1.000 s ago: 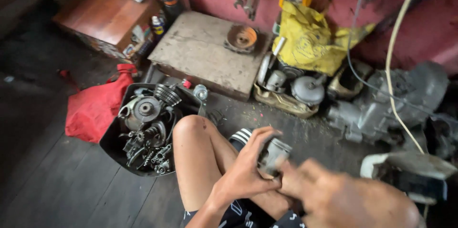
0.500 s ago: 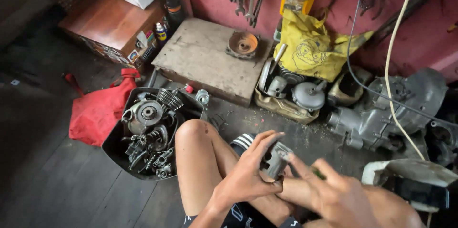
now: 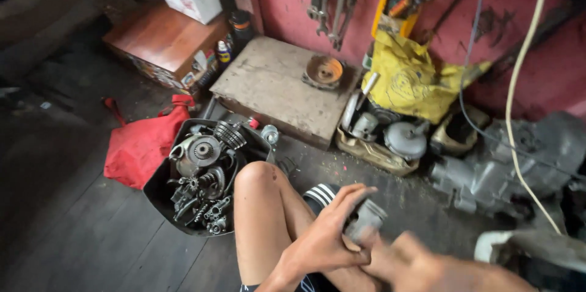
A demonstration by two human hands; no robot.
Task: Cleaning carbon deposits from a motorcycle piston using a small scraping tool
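My left hand (image 3: pixel 326 237) grips a small grey metal piston-like part (image 3: pixel 365 222) above my bent knee (image 3: pixel 259 179). My right hand (image 3: pixel 427 264) is blurred, low at the right, touching the lower side of the same part. A black tub (image 3: pixel 160 197) full of gears and engine parts sits on the floor just left of my knee.
A red cloth bag (image 3: pixel 137 145) lies left of the tub. A worn wooden block (image 3: pixel 274 81) holding a rusty round part (image 3: pixel 323 71), a yellow bag (image 3: pixel 406 81), a tray of engine parts (image 3: pixel 384 139), a grey engine casing (image 3: pixel 519 164) and a pale cable (image 3: pixel 519 78) line the red wall.
The view has tilted upward, showing more of the wall. My right hand has shifted lower against the metal part and blurs with motion; my left hand keeps its grip.
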